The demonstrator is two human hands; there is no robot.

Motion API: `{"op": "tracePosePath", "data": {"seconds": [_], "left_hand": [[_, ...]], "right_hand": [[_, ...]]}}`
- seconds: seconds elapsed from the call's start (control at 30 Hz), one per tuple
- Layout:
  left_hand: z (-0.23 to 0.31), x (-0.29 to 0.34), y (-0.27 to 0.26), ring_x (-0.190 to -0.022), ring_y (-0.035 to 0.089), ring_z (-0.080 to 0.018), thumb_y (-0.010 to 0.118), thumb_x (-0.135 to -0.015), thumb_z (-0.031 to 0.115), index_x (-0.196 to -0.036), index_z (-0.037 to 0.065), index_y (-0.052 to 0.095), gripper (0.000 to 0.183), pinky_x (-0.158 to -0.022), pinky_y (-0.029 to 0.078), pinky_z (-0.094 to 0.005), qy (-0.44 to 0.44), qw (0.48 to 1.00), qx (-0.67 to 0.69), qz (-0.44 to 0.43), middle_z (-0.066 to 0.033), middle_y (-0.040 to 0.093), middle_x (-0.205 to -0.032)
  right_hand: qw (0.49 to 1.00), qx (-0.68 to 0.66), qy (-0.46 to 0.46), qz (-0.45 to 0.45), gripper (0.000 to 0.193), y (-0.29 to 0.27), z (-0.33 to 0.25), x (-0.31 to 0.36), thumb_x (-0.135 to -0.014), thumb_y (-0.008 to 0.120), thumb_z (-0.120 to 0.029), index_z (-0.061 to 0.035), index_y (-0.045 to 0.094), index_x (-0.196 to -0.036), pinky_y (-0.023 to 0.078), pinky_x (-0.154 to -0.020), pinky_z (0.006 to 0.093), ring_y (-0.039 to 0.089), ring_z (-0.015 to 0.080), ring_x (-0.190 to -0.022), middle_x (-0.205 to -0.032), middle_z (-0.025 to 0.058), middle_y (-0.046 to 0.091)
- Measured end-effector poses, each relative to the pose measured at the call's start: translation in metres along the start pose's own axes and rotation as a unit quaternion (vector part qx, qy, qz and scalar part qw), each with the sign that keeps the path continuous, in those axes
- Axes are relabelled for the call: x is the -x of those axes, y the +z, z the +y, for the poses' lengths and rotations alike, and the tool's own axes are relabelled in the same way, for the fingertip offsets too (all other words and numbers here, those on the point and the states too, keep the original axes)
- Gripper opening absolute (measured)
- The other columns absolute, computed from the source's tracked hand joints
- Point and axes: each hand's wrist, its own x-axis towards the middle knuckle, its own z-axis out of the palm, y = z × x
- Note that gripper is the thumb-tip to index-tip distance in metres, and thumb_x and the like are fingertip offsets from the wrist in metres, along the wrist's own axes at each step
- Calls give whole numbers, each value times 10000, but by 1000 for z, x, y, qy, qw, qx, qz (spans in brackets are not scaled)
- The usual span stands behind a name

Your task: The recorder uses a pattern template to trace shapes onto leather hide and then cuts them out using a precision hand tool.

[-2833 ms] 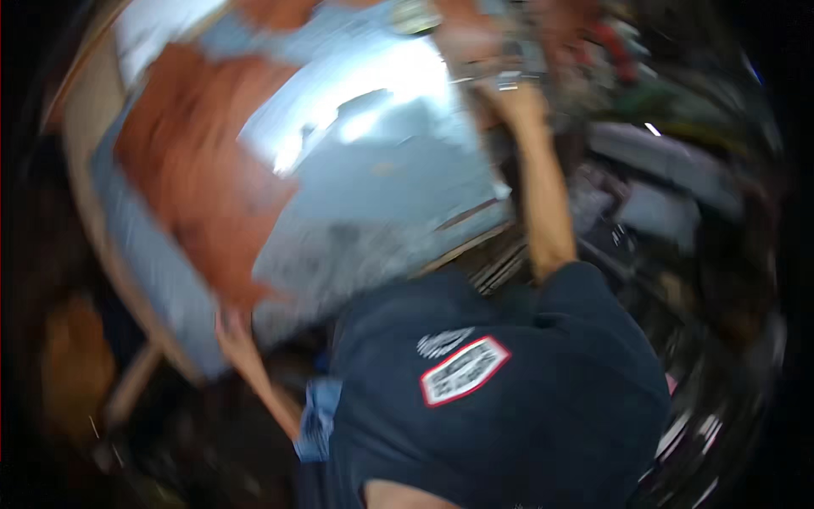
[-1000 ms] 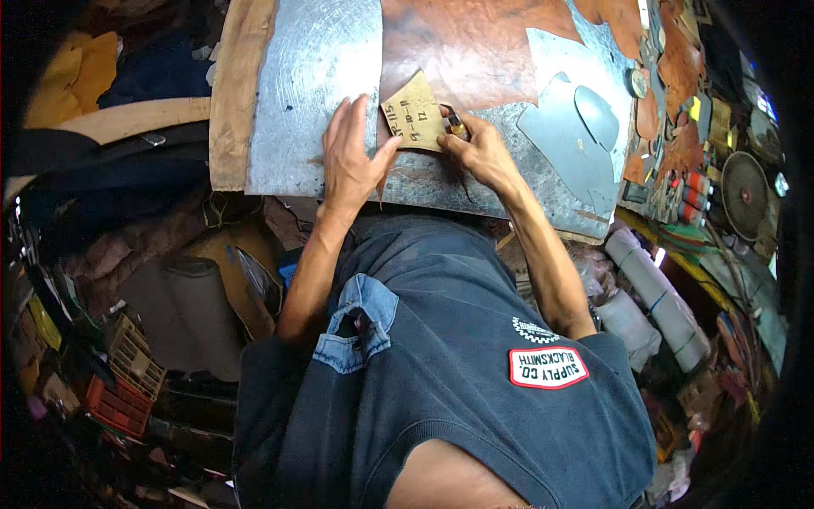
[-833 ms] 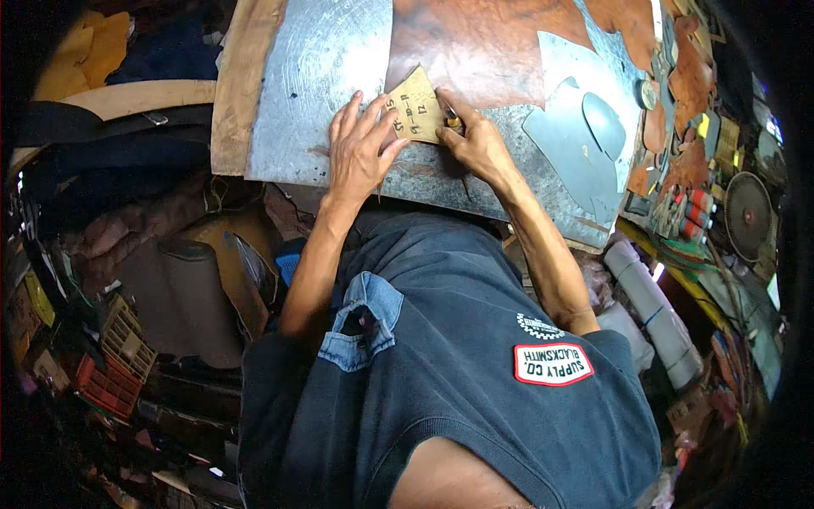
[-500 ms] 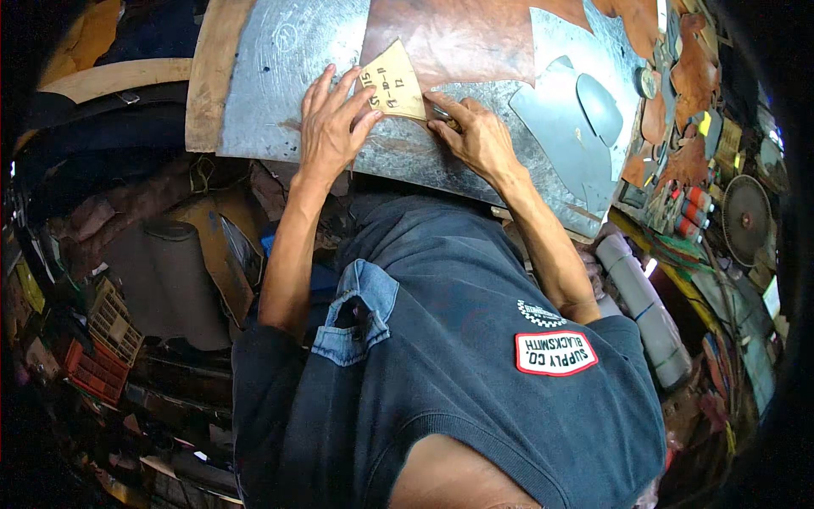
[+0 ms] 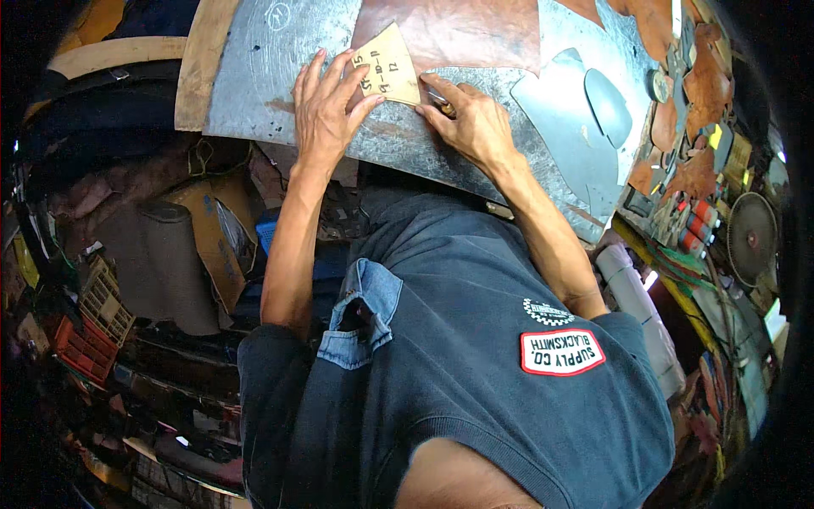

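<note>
A cream card template [image 5: 390, 61] with handwriting on it lies over the lower left part of a brown leather piece [image 5: 462, 36] on the metal-topped table. My left hand [image 5: 326, 110] rests with spread fingers on the card's left side, its thumb along the near edge. At the card's right edge, my right hand [image 5: 476, 125] is closed around a small slim tool [image 5: 439, 100] with a metal shaft and a yellowish-brown part. Its tip and exact kind are hidden by the fingers.
Grey cut sheet pieces [image 5: 560, 119] lie on the table to the right. Further right are a round tin [image 5: 658, 86], brown leather scraps [image 5: 708, 89], red-capped containers [image 5: 699, 222] and a fan [image 5: 751, 239]. A wooden board [image 5: 200, 68] edges the table's left.
The whole view has shifted, so table, card and hands sit slightly higher in it. Both hands keep their places at the card, with no clear change of grip.
</note>
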Motion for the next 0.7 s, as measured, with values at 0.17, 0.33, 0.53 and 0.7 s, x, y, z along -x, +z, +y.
{"op": "tracePosePath", "data": {"seconds": [0.17, 0.33, 0.53, 0.7], "left_hand": [[-4, 3, 5, -1292, 433, -344, 763, -767, 311, -1135, 99, 672, 434, -1087, 301, -494, 11, 1000, 4, 17, -69, 585, -1285], [-7, 4, 4, -1303, 426, -345, 718, -818, 304, -1159, 96, 661, 403, -1095, 295, -485, 16, 1000, -6, 4, -74, 568, -1324], [-6, 3, 4, -1309, 418, -348, 689, -840, 294, -1156, 80, 658, 383, -1104, 277, -481, 13, 1000, -2, 1, -82, 557, -1338], [-5, 3, 0, -1303, 419, -351, 697, -832, 277, -1143, 76, 661, 373, -1092, 282, -486, 9, 1000, -3, -1, -83, 563, -1307]], "right_hand": [[1000, -5, 12, 15, 374, 2, 6, -1, -878, 622, -353, -202, 632, -1220, 544, -676, 469, 679, 354, -774, -908, 160, 678], [1000, 13, -4, 2, 374, 3, 7, -3, -880, 650, -320, -250, 629, -1246, 549, -670, 418, 692, 306, -772, -924, 140, 695], [1000, -6, -20, -2, 356, -1, 10, 2, -891, 618, -293, -187, 627, -1230, 556, -676, 439, 685, 346, -760, -917, 159, 689], [992, -115, 31, -34, 364, -6, 17, 17, -885, 631, -205, -132, 627, -1243, 559, -744, 403, 700, 320, -855, -1107, 203, 666]]}}
